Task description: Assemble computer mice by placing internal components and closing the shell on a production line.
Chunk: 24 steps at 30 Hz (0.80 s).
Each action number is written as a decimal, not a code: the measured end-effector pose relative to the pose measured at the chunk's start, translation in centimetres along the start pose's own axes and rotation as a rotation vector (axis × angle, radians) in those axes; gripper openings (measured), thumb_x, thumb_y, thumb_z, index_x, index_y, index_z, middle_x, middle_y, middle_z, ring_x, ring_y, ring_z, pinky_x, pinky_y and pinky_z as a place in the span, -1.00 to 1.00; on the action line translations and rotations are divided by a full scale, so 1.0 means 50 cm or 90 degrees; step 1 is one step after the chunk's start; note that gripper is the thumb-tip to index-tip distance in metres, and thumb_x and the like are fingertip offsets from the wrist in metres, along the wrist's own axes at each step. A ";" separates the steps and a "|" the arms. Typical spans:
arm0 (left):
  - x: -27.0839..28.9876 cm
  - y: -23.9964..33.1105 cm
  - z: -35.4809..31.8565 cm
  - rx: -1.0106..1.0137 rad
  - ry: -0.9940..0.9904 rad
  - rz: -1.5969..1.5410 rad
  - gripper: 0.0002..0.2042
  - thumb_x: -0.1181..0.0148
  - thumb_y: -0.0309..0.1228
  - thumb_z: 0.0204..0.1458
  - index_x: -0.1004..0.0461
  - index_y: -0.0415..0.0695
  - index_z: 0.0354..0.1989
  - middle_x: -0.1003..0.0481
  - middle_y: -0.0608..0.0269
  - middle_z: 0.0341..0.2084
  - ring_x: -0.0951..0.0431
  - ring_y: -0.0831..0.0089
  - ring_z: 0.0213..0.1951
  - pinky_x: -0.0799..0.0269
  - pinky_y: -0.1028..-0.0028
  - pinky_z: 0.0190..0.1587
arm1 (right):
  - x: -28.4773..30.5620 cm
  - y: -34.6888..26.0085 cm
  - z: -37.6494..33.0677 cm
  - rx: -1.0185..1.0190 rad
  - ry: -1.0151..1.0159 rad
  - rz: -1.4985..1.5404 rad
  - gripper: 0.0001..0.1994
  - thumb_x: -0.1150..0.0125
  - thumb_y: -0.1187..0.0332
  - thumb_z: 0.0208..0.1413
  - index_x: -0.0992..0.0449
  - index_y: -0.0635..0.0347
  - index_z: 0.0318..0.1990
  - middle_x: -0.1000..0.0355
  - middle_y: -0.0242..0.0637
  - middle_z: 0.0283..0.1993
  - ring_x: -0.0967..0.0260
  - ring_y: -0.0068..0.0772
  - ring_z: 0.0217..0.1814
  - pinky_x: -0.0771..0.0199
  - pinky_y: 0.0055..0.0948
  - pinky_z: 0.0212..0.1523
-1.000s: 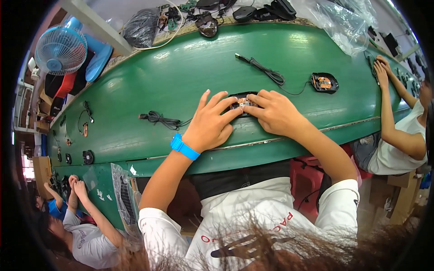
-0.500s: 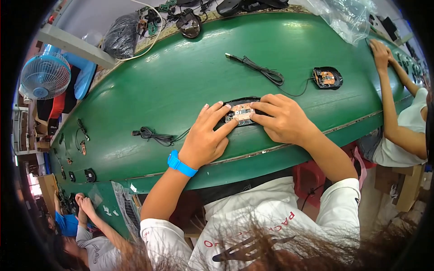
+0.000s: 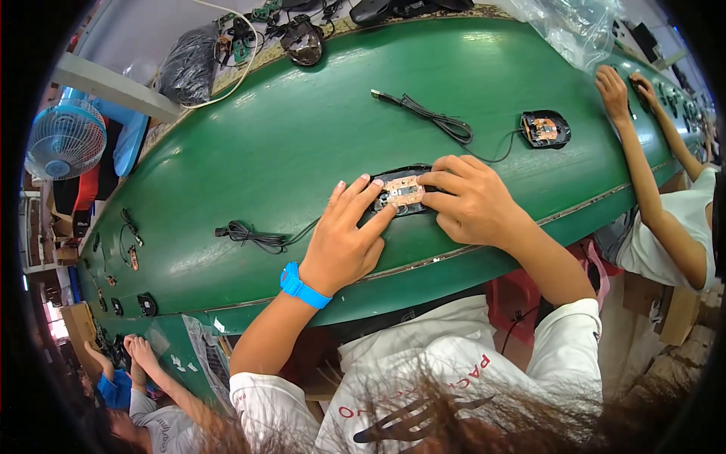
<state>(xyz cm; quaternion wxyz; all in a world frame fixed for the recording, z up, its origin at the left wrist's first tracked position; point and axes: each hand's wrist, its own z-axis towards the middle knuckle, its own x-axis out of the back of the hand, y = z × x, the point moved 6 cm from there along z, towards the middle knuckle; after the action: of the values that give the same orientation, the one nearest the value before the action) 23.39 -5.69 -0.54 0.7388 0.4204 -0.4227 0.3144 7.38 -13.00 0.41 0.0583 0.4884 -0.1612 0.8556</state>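
An opened computer mouse base [image 3: 403, 209] sits on the green work surface in front of me, its tan circuit board [image 3: 405, 190] facing up. My left hand [image 3: 349, 236] grips the base's left side, fingertips on the edge of the board. From the right, my right hand [image 3: 472, 200] holds the other end, with thumb and fingers at the board's edge. Fingers cover both ends of the shell. A bundled black cable [image 3: 259, 237] lies left of my left hand; its lead runs under that hand.
Beyond my right hand lies a second open mouse base [image 3: 545, 129] with its coiled cable [image 3: 432, 118]. Small boards and mouse parts [image 3: 147, 304] rest at the far left. Co-workers' hands [image 3: 614, 92] are at the right, others at lower left. A fan [image 3: 66, 138] stands left.
My hands keep their hold on the mouse base, with only slight finger shifts. The view has shifted a little. At the right, a co-worker's hands have moved apart.
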 end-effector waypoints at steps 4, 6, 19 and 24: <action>0.002 0.006 0.006 0.002 0.002 0.001 -0.53 -0.13 -0.62 -0.16 -0.55 -0.08 0.02 -0.38 -0.05 0.17 -0.34 -0.06 0.27 -0.20 -0.14 0.30 | 0.019 -0.016 0.013 -0.003 0.099 0.067 -0.67 -0.20 0.53 -0.33 -0.61 0.15 -0.27 -0.47 -0.31 -0.15 -0.39 -0.23 -0.11 -0.42 -0.27 -0.17; 0.001 0.005 0.006 0.002 0.003 0.000 -0.53 -0.13 -0.62 -0.16 -0.55 -0.08 0.02 -0.38 -0.05 0.17 -0.34 -0.06 0.27 -0.20 -0.14 0.30 | 0.000 -0.015 0.014 -0.033 0.046 0.125 -0.69 -0.18 0.54 -0.33 -0.61 0.15 -0.29 -0.41 -0.31 -0.24 -0.35 -0.22 -0.17 -0.39 -0.26 -0.20; -0.004 0.004 0.007 -0.011 -0.002 0.009 -0.55 -0.14 -0.59 -0.14 -0.55 -0.09 0.03 -0.38 -0.04 0.18 -0.33 -0.07 0.27 -0.21 -0.12 0.30 | -0.020 0.004 0.008 -0.066 0.021 0.172 -0.73 -0.20 0.51 -0.30 -0.63 0.10 -0.33 -0.26 -0.31 -0.39 -0.26 -0.24 -0.29 -0.32 -0.27 -0.27; -0.005 0.007 0.015 -0.014 -0.003 0.028 -0.55 -0.14 -0.58 -0.12 -0.54 -0.10 0.04 -0.37 -0.04 0.19 -0.31 -0.07 0.28 -0.22 -0.11 0.30 | 0.024 0.048 0.009 -0.096 0.174 0.141 -0.74 -0.22 0.49 -0.26 -0.64 0.06 -0.31 -0.24 -0.32 -0.42 -0.25 -0.26 -0.31 -0.31 -0.33 -0.29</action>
<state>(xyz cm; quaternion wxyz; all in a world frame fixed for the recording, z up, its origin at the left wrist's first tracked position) 22.71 -6.23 -0.41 0.7352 0.4032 -0.4373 0.3250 6.52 -15.49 1.13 0.0215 0.3409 -0.2681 0.9008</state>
